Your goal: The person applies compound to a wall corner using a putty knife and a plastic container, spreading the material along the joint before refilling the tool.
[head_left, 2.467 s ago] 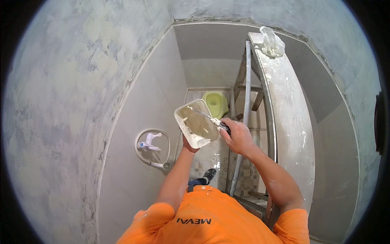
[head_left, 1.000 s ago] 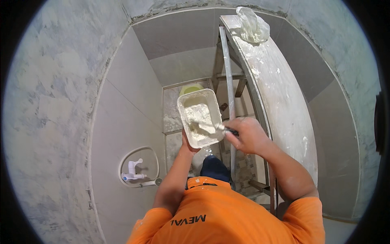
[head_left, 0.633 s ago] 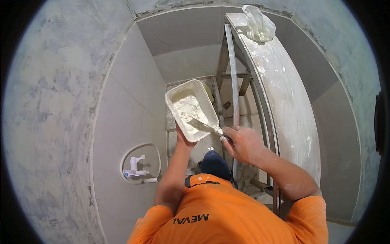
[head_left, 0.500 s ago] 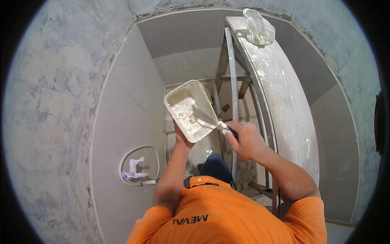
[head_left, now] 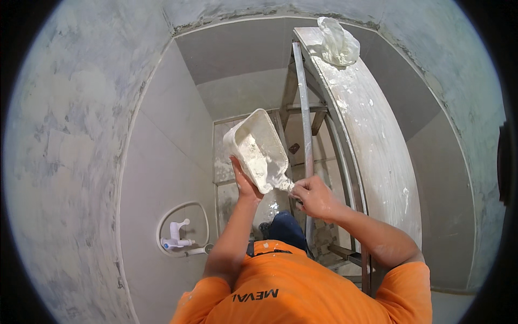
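A white rectangular plastic tub (head_left: 231,142) is tilted, its open side leaning to the right. Pale, creamy putty (head_left: 253,158) lies inside it, heaped along its left and lower part. My left hand (head_left: 246,182) grips the tub from below and outside, fingers along its left wall. My right hand (head_left: 317,200) is closed round the handle of a putty knife (head_left: 284,184), which is coated with putty. The knife's blade reaches into the tub's lower right corner, and part of it is hidden by the putty and the rim.
To the right stands a putty-spattered plank (head_left: 372,129) on a metal frame (head_left: 304,97), with a crumpled clear plastic bag (head_left: 339,46) on its far end. A white tap (head_left: 176,236) with a hose sticks out from the left wall. Grey tiles and rough plaster surround me.
The tub has tipped further to the right. My right hand has lowered and moved left, bringing the putty knife from the tub's middle to its lower right corner.
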{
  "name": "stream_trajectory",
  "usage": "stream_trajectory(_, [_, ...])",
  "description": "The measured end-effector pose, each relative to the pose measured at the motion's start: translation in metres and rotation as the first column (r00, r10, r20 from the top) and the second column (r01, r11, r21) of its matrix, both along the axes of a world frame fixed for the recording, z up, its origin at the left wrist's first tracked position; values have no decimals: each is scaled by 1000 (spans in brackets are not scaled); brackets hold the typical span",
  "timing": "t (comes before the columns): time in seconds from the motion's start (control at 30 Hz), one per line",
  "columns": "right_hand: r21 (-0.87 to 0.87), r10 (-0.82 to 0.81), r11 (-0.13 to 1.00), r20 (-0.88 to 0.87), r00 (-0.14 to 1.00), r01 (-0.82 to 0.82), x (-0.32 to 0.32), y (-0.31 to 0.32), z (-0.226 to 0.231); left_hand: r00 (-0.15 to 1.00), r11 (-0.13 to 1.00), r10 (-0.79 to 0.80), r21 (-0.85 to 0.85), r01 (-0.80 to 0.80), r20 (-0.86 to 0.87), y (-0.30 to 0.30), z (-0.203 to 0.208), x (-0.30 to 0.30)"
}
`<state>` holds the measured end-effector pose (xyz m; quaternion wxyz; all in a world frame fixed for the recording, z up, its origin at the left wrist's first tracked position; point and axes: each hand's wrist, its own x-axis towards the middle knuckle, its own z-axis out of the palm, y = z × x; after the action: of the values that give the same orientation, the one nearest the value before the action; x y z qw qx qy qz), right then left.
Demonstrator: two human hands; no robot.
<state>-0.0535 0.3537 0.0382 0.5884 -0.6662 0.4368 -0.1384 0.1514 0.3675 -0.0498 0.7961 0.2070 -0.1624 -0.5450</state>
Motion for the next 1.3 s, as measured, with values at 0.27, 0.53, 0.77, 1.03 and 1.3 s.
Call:
stream_trajectory(0.27, [718, -198, 696, 206, 958, -10, -1, -10, 18, 1000, 999, 18, 40, -18, 14, 1, 8, -4])
stream_trajectory(0.53, [786, -184, 610, 262, 947, -99, -6, -14, 22, 1000, 1000, -19, 1, 19, 8, 5, 13, -9])
stream_trajectory(0.77, [680, -194, 729, 317, 928, -79, -11, -11, 17, 993, 988, 86, 119, -96, 80, -4, 5, -26])
stream_trajectory(1.03, [-750, -25, 658, 59, 998, 61, -23, -15, 22, 994, 999, -42, 21, 45, -104, 0, 0, -26])
stream_trajectory(1.3, [-832, -29, 545, 98, 995, 98, -35, -12, 30, 988, 995, -96, -17, 95, -121, -1, -13, -25])
